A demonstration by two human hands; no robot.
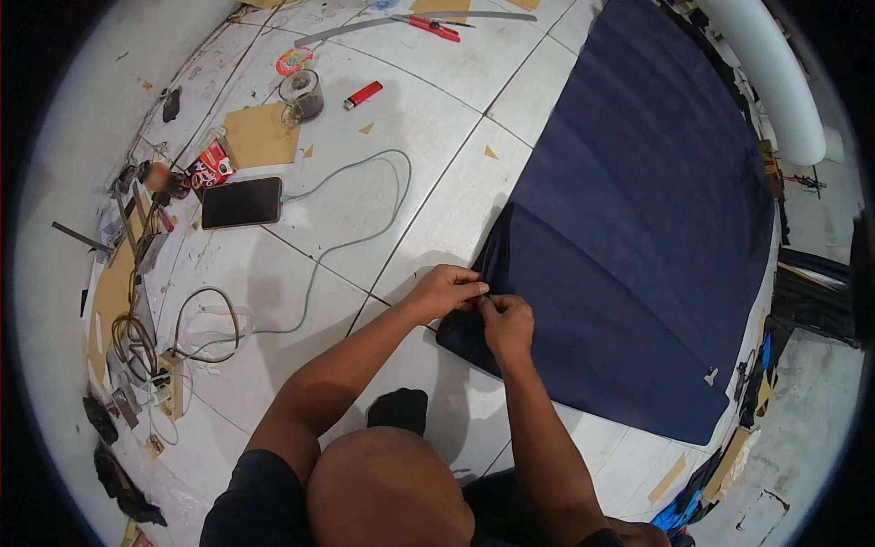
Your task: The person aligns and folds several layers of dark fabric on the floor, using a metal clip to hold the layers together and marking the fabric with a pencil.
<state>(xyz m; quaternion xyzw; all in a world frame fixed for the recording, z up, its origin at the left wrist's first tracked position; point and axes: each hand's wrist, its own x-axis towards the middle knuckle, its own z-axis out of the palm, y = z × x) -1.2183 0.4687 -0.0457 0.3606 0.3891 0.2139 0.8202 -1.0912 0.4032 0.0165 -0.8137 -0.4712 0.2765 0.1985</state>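
Note:
A large sheet of dark navy fabric [629,237] lies spread over the tiled floor to the right. At its left edge, part of the cloth is folded and gathered up in front of me. My left hand [448,292] pinches that gathered edge between thumb and fingers. Just to its right, my right hand [509,326] is closed on the same edge, the fingertips of both hands nearly meeting. Whether something small is also between the fingertips is too hidden to tell. A small pale clip-like piece [711,376] rests near the fabric's lower right corner.
On the left lie a phone [241,202] with its cable [321,260], a cardboard piece [262,134], a red packet [211,164] and a power strip [169,383]. Farther off are a glass mug [302,95], a red lighter [364,95] and a long grey strip [337,30].

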